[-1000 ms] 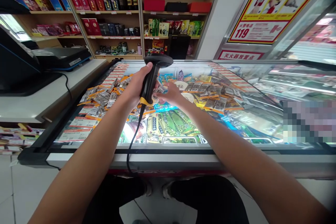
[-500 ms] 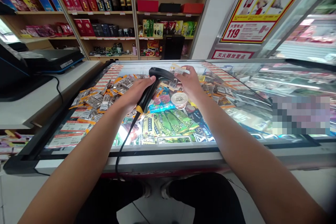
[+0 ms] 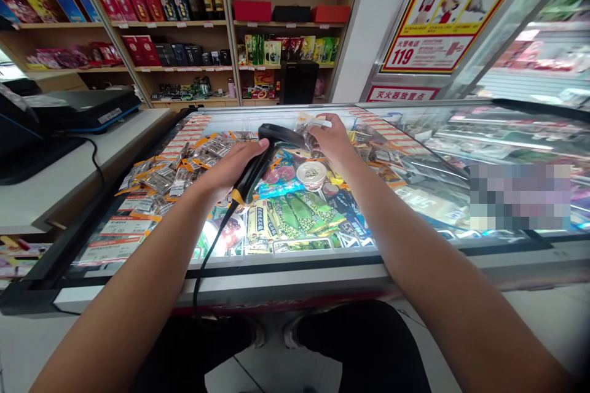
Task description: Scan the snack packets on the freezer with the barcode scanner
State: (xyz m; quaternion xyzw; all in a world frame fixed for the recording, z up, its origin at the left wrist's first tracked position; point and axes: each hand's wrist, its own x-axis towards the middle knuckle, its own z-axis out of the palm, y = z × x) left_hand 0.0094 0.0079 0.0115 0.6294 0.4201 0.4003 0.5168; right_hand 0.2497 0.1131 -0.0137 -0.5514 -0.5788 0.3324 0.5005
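My left hand [image 3: 237,163] is wrapped round the handle of a black barcode scanner [image 3: 253,177] with a yellow band at its base. Its head points right, and a black cable hangs from the handle. Between the fingers and thumb of my right hand [image 3: 335,142] is a small clear snack packet [image 3: 305,125] with dark contents, close in front of the scanner head. Similar packets with orange edges lie in a pile [image 3: 159,179] left of my left hand. Another pile of packets [image 3: 387,163] sits beyond my right forearm.
Beneath my hands is a glass-topped freezer [image 3: 286,263], with green ice-cream wrappers [image 3: 302,215] and a round tub [image 3: 311,173] showing through. A counter [image 3: 138,135] with a scale [image 3: 87,109] stands at left. Shelves [image 3: 193,23] of boxes and bottles line the back.
The packet in my right hand has tilted and now hangs more upright beside the scanner head. The view has shifted slightly, while my left hand keeps its hold on the scanner.
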